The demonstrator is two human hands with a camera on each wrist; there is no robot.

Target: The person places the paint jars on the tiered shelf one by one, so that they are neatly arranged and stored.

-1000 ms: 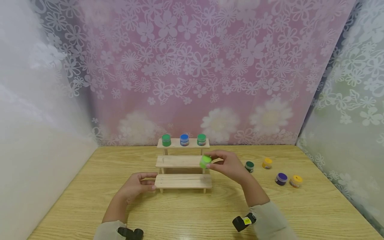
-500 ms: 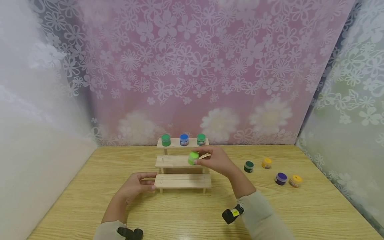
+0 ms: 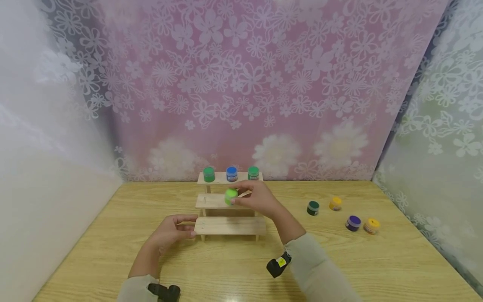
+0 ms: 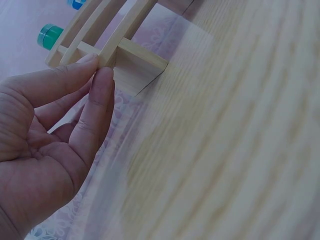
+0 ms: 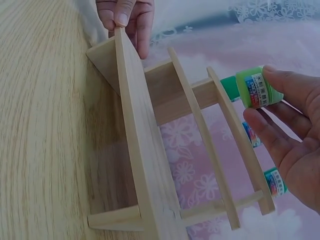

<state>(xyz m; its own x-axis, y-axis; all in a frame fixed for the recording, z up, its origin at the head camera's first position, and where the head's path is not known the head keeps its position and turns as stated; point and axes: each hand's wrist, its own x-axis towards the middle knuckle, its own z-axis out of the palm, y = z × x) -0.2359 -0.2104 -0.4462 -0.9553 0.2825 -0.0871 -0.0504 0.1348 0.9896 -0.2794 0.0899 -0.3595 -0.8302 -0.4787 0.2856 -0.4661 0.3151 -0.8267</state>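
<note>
A wooden three-step display rack (image 3: 230,226) stands on the table. My left hand (image 3: 171,230) pinches the left end of its lowest step between thumb and fingers, as the left wrist view shows at the board's end (image 4: 105,55). My right hand (image 3: 258,199) grips a light green paint jar (image 3: 231,196) upright, over the middle step near its centre. The jar's printed label (image 5: 258,90) shows in the right wrist view. On the top step sit a green jar (image 3: 209,174) at left, a blue jar (image 3: 232,174) in the middle and another green jar (image 3: 253,173) at right.
Right of the rack, a dark green jar (image 3: 312,208), a yellow jar (image 3: 335,204), a purple jar (image 3: 353,223) and a second yellow jar (image 3: 372,226) stand on the wood-grain table (image 3: 400,268). A pink floral curtain (image 3: 241,105) hangs behind the table's back edge.
My right hand has carried the light green jar leftward, from the right end of the middle step to about its centre. The left hand has kept its place on the rack.
</note>
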